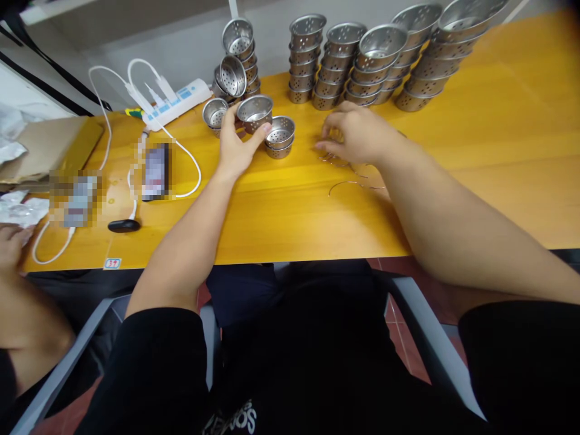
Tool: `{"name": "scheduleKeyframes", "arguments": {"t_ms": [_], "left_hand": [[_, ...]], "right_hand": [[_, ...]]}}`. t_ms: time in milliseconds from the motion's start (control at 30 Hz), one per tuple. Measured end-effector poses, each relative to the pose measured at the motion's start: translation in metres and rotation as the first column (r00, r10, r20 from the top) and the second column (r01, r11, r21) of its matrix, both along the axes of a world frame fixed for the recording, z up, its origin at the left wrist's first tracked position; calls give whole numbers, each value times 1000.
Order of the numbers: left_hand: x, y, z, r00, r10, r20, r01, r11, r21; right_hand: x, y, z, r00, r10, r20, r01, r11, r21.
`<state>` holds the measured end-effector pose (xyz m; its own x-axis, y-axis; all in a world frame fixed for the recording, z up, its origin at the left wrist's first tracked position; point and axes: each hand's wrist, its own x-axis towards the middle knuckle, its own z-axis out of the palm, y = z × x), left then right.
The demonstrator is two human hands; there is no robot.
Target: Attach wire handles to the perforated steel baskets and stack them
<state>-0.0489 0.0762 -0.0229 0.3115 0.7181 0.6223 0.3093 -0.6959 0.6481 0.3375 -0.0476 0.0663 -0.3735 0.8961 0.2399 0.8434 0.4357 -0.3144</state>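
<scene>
My left hand (pixel 236 145) grips a perforated metal cup (pixel 256 116) between thumb and fingers, holding it above the table. Just right of it, two more perforated cups (pixel 279 142) stand nested one in the other, close to my thumb. Another small cup (pixel 214 115) stands left of my fingers. My right hand (pixel 351 132) hovers over the table in front of the tall stacks, fingers curled and thumb apart, with nothing visible between them. Thin, curved copper-coloured wires (pixel 348 183) lie beneath and beside it, partly hidden by the hand and forearm.
Several stacks of perforated cups (pixel 302 57) line the back wall; a looser stack (pixel 239 45) has a tilted cup. At left are a white power strip (pixel 179 106) with cables, two blurred phones (pixel 155 172), a black oval object (pixel 124 226) and another person's arm (pixel 27 320).
</scene>
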Motion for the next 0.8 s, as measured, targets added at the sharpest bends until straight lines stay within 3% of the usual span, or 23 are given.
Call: {"name": "scheduleKeyframes", "arguments": {"t_ms": [100,167,267,433,567,800], "left_hand": [[3,5,-6,997,74,34,-70,992,-104],[11,1,-8,997,62,46,-58,994,-96],[23,-9,-7,1000,-11,16,11,999,-39],[33,-24,4,996,-73,-44,69,994,-86],[34,-26,7,997,-72,-39,69,994,-87],[31,-22,1,997,-80,-16,78,995,-58]], "right_hand": [[20,24,-27,999,29,19,-29,1000,1],[22,28,-34,998,37,-55,-34,998,51],[7,15,-26,970,82,-231,-41,984,175],[-43,-17,-3,912,162,-377,-103,980,172],[-66,-23,-5,874,196,-444,-124,975,187],[-65,-16,-13,852,221,-475,-130,968,217]]}}
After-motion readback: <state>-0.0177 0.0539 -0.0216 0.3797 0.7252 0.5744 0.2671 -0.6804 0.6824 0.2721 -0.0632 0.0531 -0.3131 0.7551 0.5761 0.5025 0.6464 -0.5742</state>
